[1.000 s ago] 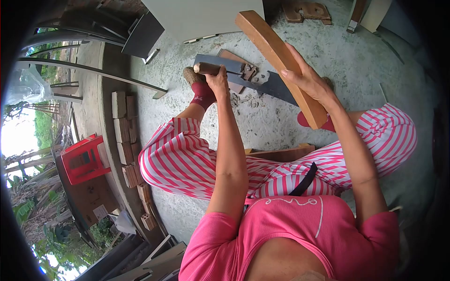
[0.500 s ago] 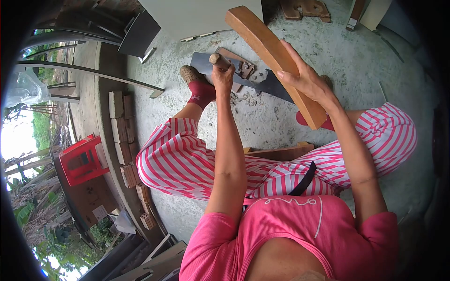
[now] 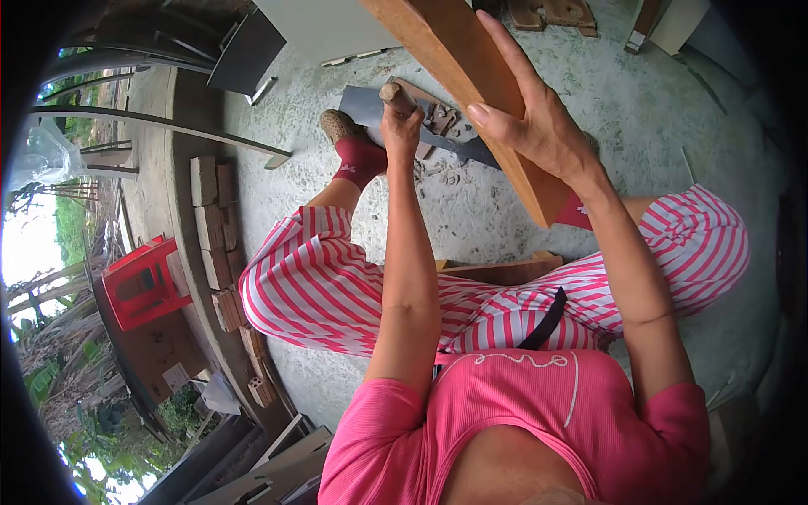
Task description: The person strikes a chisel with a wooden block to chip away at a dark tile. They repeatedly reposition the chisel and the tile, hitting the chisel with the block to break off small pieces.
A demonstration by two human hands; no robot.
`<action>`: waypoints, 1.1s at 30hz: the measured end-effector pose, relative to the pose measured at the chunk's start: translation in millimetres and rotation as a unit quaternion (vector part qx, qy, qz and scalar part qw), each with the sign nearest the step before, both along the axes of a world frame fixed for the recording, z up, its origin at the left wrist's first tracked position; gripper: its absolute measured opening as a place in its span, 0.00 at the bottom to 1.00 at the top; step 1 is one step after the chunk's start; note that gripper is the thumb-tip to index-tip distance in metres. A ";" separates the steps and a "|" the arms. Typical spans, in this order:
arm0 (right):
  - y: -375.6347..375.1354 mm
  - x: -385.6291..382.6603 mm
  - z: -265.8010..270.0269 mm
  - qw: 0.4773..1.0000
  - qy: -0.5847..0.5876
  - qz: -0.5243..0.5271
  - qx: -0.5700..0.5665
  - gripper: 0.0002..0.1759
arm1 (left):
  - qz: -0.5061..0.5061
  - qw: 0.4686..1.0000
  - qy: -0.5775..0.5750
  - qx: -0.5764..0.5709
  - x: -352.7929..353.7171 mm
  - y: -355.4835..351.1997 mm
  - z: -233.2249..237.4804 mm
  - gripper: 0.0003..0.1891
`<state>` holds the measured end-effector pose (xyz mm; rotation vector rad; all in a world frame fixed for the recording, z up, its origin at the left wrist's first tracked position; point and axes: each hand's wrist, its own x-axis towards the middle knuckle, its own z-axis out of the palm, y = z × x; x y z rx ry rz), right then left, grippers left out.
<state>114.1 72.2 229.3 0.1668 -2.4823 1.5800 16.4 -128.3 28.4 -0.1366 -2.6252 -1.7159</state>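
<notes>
My left hand [image 3: 401, 128] is closed round a wooden handle [image 3: 397, 98], whose rounded end points up; whatever the handle joins is hidden below the fist. My right hand [image 3: 543, 126] grips a long, slightly curved orange-brown wooden piece [image 3: 471, 71], with the thumb on its near face and the fingers along its far edge. The piece is raised and tilted, and its upper end leaves the view at the top. Beneath the hands a grey metal sheet [image 3: 362, 104] and a brown board with small scraps [image 3: 439, 118] lie on the floor between my feet.
A piece of wood [image 3: 505, 271] lies near my lap. Stacked bricks [image 3: 215, 240] and a red plastic stool [image 3: 143, 282] are on the left. A pale panel [image 3: 324, 29] stands at the top, with carved wooden pieces [image 3: 551, 13] to its right.
My right hand has brought the wooden piece closer to the camera and a little to the left, so its upper end is now cut off. My left hand has barely moved.
</notes>
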 end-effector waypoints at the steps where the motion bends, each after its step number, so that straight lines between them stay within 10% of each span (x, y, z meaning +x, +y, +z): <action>1: -5.7 -2.9 1.6 1.000 0.001 0.000 0.000 0.49 | 0.000 1.000 0.001 0.000 1.1 0.8 3.5 0.19; 3: -15.7 -6.5 -0.9 0.993 -0.044 0.050 -0.102 0.49 | 0.013 0.998 0.051 0.034 6.8 3.9 9.6 0.20; 7: -25.4 -15.8 -53.9 0.970 -0.202 0.122 0.060 0.49 | -0.039 0.993 0.108 0.004 4.2 -1.3 0.4 0.19; 13: -31.5 -41.5 15.0 0.992 -0.073 0.086 0.058 0.48 | -0.007 0.983 0.083 0.162 15.1 11.9 17.2 0.15; 16: -34.7 -49.2 34.8 0.995 -0.037 0.088 0.036 0.50 | -0.002 0.997 0.076 0.018 10.7 6.9 12.2 0.19; 22: -33.4 -40.2 -30.3 0.951 -0.210 0.151 0.167 0.48 | -0.019 0.995 0.080 0.055 3.2 2.4 -8.0 0.20; 30: -42.5 -43.7 19.8 0.992 -0.051 0.093 0.063 0.47 | -0.011 0.989 0.130 0.062 4.1 7.0 -3.0 0.16; 33: -39.3 -41.7 -29.2 0.967 -0.172 0.130 0.136 0.48 | 0.000 0.993 0.107 0.059 4.4 7.7 -2.2 0.16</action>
